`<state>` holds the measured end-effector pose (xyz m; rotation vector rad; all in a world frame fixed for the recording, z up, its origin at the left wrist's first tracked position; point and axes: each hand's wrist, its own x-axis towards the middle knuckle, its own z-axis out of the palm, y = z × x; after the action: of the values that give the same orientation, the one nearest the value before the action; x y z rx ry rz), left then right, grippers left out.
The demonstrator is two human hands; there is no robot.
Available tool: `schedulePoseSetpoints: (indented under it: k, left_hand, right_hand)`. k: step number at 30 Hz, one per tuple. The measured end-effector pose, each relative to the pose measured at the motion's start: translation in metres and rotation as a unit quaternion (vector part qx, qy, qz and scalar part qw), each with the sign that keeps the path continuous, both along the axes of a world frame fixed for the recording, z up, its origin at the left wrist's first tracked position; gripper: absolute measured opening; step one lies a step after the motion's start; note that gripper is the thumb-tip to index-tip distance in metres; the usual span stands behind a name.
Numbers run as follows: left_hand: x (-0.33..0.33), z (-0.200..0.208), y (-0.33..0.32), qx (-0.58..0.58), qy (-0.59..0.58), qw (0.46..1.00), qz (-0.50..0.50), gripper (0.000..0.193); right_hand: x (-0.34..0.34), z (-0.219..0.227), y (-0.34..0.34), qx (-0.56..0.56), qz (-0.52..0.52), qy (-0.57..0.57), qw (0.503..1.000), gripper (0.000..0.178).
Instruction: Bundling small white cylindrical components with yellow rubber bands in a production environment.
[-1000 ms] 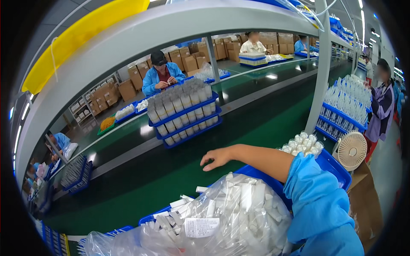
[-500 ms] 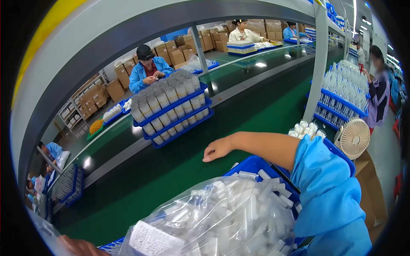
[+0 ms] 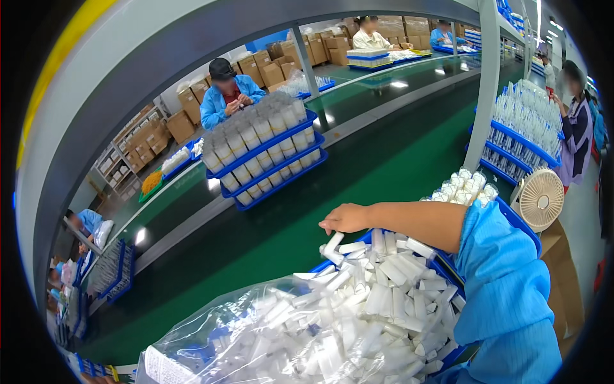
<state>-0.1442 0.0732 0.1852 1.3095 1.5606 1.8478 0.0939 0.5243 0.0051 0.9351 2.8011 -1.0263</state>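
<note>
A clear plastic bag (image 3: 211, 333) lies over a blue tray (image 3: 448, 265), its white paper label (image 3: 169, 367) at the lower left. Short white plastic tubes (image 3: 390, 281) spill from it in a heap across the tray, some under the film. My right hand (image 3: 346, 219) hangs just past the tray's far edge, over the green belt. Its fingers curl loosely downward, with one white tube (image 3: 333, 243) close under the fingertips; nothing shows in its grip. Of my left hand (image 3: 97, 379) only a sliver shows at the lower left edge, beyond the bag; its fingers are hidden.
Stacked blue trays of capped tubes (image 3: 262, 150) stand across the green belt (image 3: 281, 233), before a co-worker in blue (image 3: 220, 96). At right are more tray stacks (image 3: 518, 137), a tray of white parts (image 3: 462, 185) and a beige fan (image 3: 538, 200). A grey post (image 3: 484, 83) rises nearby.
More white tubes have slid out of the bag into the tray, reaching its far edge. The bag's film has drawn back toward the lower left. My left hand has sunk mostly out of view.
</note>
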Motion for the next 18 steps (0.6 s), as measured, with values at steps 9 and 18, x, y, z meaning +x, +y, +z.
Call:
schedulePoseSetpoints:
  k: [9, 18]
  left_hand:
    - [-0.003, -0.009, -0.013, -0.016, 0.026, 0.997, 0.073, 0.052]
    - [-0.006, -0.009, -0.031, -0.024, 0.078, 0.988, 0.133, 0.051]
  right_hand:
    - [0.021, 0.072, 0.01, -0.025, -0.074, -0.326, 0.942, 0.081]
    - [0.027, 0.036, -0.005, 0.009, -0.077, -0.333, 0.94, 0.1]
